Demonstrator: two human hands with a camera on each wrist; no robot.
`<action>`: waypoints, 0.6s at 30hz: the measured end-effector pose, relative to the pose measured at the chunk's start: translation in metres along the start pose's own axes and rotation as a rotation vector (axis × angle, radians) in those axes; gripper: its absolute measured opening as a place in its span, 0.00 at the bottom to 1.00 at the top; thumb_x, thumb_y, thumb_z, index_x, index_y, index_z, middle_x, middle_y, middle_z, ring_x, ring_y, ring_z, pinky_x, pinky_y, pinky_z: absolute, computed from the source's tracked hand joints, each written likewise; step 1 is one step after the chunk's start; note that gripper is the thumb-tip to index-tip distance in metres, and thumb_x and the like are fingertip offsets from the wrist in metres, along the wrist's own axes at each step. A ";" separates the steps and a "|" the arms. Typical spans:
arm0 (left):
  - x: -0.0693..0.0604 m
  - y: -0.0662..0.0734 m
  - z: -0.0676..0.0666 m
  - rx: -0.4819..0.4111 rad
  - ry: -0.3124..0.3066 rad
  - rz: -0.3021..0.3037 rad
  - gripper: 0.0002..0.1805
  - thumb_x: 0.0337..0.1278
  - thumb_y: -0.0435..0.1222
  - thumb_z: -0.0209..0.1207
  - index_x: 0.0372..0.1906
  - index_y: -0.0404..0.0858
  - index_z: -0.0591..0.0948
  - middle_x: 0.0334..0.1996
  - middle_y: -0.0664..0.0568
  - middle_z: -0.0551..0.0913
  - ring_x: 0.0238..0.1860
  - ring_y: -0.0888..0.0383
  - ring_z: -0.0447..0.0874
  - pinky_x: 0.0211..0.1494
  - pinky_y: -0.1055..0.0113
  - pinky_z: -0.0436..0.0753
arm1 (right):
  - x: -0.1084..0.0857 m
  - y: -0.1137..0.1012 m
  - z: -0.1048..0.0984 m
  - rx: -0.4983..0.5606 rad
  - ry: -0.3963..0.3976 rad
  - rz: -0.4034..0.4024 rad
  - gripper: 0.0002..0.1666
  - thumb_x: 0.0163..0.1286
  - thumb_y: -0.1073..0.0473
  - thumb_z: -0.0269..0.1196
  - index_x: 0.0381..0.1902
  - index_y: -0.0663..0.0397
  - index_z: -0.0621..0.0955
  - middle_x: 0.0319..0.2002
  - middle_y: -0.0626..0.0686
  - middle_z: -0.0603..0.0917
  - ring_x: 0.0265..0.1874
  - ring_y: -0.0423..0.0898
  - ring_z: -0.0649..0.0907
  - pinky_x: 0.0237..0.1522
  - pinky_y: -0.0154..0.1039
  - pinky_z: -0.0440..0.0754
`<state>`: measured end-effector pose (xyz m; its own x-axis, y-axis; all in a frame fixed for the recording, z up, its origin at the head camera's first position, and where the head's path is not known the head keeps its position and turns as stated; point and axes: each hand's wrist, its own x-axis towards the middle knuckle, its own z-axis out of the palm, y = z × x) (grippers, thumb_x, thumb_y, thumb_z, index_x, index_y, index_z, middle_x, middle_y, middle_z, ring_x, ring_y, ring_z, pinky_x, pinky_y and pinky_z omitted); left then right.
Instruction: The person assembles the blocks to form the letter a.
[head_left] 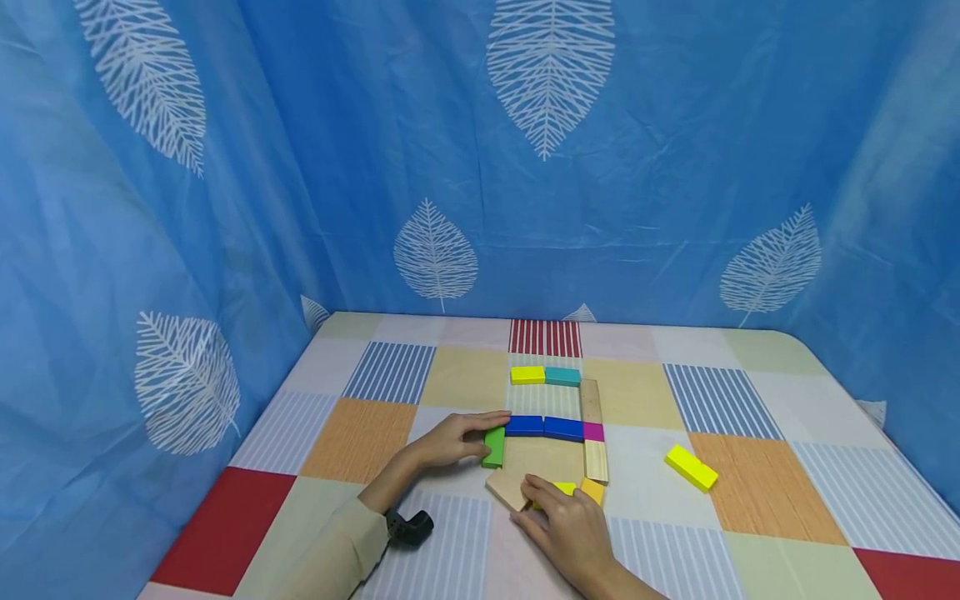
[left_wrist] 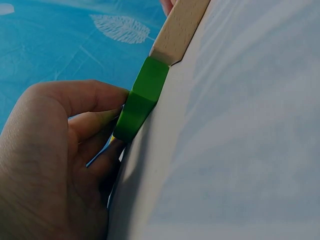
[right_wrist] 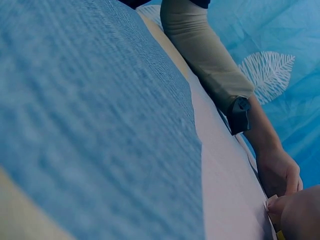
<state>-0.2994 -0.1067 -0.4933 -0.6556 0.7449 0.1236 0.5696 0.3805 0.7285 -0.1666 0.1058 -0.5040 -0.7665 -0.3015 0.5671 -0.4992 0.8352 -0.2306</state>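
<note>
My left hand [head_left: 448,440] pinches a green block [head_left: 493,447], its thumb near one end and its fingers at the other. In the left wrist view, that green block [left_wrist: 142,99] meets the end of a plain wooden block [left_wrist: 180,32]. My right hand [head_left: 572,532] has its fingers bent over a yellow block [head_left: 564,487], partly hidden beneath them. Its fingertips are beside a slanted plain wooden block [head_left: 506,489]. An orange block [head_left: 592,490] stands at the yellow block's right end. Two blue blocks [head_left: 524,426] run end to end right of the green one.
Plain wooden blocks [head_left: 591,402] and a magenta block [head_left: 593,432] line the right side. A yellow block [head_left: 527,375] and a teal block [head_left: 562,377] lie at the far end. Another yellow piece [head_left: 692,468] lies apart at right. A blue curtain [head_left: 480,167] borders the table.
</note>
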 end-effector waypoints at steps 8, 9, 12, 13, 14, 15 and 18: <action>0.000 -0.002 0.001 -0.008 0.003 -0.010 0.30 0.56 0.34 0.56 0.66 0.46 0.67 0.65 0.63 0.63 0.66 0.63 0.59 0.66 0.59 0.62 | -0.001 0.000 0.001 -0.025 0.013 -0.021 0.22 0.47 0.42 0.71 0.35 0.49 0.87 0.41 0.45 0.85 0.31 0.38 0.84 0.19 0.24 0.64; 0.000 -0.002 0.001 -0.007 0.002 -0.011 0.30 0.56 0.34 0.56 0.66 0.46 0.67 0.65 0.63 0.63 0.66 0.63 0.59 0.66 0.58 0.62 | -0.001 0.000 0.001 -0.027 0.013 -0.020 0.22 0.47 0.42 0.71 0.35 0.49 0.87 0.41 0.45 0.85 0.31 0.38 0.84 0.19 0.24 0.64; 0.001 -0.003 0.001 -0.013 0.004 -0.008 0.30 0.56 0.34 0.56 0.66 0.46 0.66 0.65 0.63 0.64 0.66 0.62 0.59 0.66 0.57 0.62 | -0.001 0.000 0.001 -0.031 0.012 -0.017 0.22 0.47 0.41 0.71 0.36 0.49 0.87 0.41 0.45 0.85 0.31 0.38 0.84 0.19 0.24 0.62; 0.001 -0.003 0.001 -0.011 0.005 -0.004 0.30 0.56 0.34 0.56 0.66 0.46 0.66 0.65 0.63 0.64 0.66 0.62 0.59 0.66 0.58 0.62 | -0.001 0.000 0.001 -0.033 0.013 -0.016 0.22 0.47 0.41 0.71 0.36 0.49 0.87 0.41 0.45 0.85 0.30 0.38 0.84 0.19 0.23 0.61; 0.001 -0.004 0.001 -0.010 0.005 -0.002 0.30 0.56 0.34 0.56 0.66 0.46 0.67 0.65 0.63 0.64 0.66 0.62 0.59 0.65 0.58 0.63 | -0.001 0.000 0.001 -0.033 0.013 -0.014 0.23 0.46 0.41 0.71 0.36 0.48 0.87 0.41 0.45 0.85 0.30 0.38 0.84 0.19 0.23 0.60; 0.001 -0.004 0.001 -0.007 0.007 0.002 0.30 0.56 0.34 0.56 0.66 0.46 0.67 0.65 0.63 0.64 0.66 0.62 0.60 0.65 0.58 0.63 | -0.001 0.000 0.001 -0.034 0.013 -0.012 0.23 0.47 0.41 0.71 0.36 0.48 0.87 0.41 0.45 0.85 0.30 0.37 0.84 0.19 0.23 0.60; 0.001 -0.006 0.002 0.003 0.007 0.008 0.30 0.56 0.34 0.56 0.66 0.46 0.67 0.65 0.63 0.64 0.65 0.62 0.60 0.65 0.59 0.63 | -0.001 0.000 0.002 -0.036 0.014 -0.007 0.22 0.47 0.40 0.71 0.36 0.48 0.87 0.41 0.45 0.85 0.30 0.37 0.84 0.19 0.23 0.58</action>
<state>-0.3026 -0.1071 -0.4988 -0.6544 0.7440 0.1347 0.5765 0.3757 0.7256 -0.1669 0.1053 -0.5057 -0.7575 -0.3009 0.5794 -0.4892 0.8493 -0.1984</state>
